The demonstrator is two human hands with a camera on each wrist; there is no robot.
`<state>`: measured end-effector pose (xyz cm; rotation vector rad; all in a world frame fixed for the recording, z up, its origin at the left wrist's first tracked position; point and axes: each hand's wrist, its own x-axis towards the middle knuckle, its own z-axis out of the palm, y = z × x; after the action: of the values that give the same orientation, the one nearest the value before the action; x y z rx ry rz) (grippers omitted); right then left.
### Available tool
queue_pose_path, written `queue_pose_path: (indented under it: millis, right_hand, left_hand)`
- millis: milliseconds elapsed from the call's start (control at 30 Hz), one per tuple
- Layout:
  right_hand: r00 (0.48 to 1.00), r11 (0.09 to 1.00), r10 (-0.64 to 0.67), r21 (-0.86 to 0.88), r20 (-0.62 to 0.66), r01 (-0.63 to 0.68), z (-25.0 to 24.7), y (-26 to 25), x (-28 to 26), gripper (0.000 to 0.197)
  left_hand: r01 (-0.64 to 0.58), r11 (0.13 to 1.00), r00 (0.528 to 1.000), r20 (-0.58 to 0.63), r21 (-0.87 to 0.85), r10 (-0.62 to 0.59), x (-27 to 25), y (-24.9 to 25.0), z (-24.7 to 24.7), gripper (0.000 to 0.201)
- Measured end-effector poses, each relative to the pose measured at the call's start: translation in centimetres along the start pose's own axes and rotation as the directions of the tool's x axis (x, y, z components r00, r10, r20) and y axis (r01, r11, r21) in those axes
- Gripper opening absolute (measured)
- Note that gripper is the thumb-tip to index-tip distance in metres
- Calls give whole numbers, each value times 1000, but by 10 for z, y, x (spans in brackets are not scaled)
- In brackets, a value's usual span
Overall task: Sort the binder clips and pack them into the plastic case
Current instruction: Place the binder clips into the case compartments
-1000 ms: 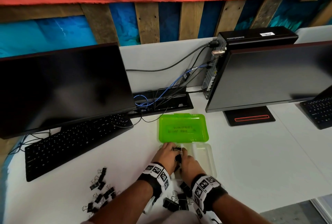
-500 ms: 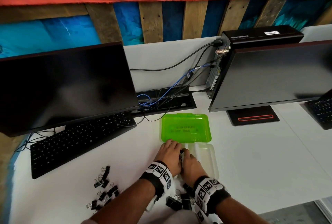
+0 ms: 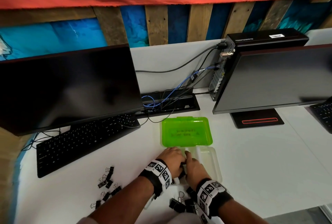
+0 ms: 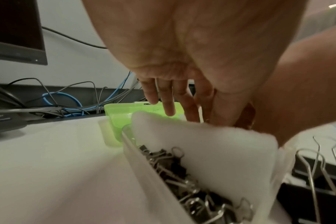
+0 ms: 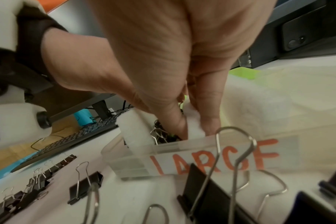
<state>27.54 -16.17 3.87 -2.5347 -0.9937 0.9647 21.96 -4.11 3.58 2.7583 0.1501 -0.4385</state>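
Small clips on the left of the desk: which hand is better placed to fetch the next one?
Probably the left hand: the small clips lie on its side, while the right hand would have to cross over.

White desk with open plastic case, loose binder clips, keyboard, two monitors.
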Motion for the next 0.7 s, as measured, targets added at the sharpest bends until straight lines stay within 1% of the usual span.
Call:
queue_pose_path:
  millis: [67, 167, 233, 300, 367, 467, 500, 633, 700]
  right_hand:
    - [1000, 1000, 3, -24, 3, -3, 3, -1, 1, 67]
    - [1000, 998, -17, -64, -13, 16, 7, -2, 4, 68]
    - [999, 997, -33, -64, -18, 32, 9, -3, 3, 69]
    - [999, 999, -30, -41, -19, 29, 11, -2, 1, 70]
    - [999, 1000, -19, -14, -32, 18, 13, -2, 0, 70]
    - [999, 1000, -19, 3, -39, 19, 15, -3, 1, 69]
    - [999, 1000, -19, 7, -34, 19, 15, -3, 2, 71]
    - [1000, 999, -21, 42, -23, 22, 15, -6, 1, 81]
    - [1000, 998, -28, 48, -5, 28, 13, -8, -1, 82]
  left_hand:
    - [-4, 999, 1000, 5, 32, 4, -1, -1, 2, 28]
    - [62, 994, 996, -73, 95, -55, -2, -1, 7, 27]
    - [104, 987, 990, -104, 121, -91, -2, -2, 9, 27]
    - [108, 983, 991, -100, 145, -94, -2, -3, 9, 26]
    - [101, 986, 991, -100, 136, -88, -3, -4, 9, 27]
    - [114, 993, 979, -176, 45, -104, -6, -3, 8, 27]
    - [110, 993, 978, -184, 33, -103, -7, -2, 8, 26]
    - [133, 989, 981, -147, 61, -122, -4, 0, 5, 25]
    - [125, 990, 986, -119, 72, -116, -1, 0, 5, 26]
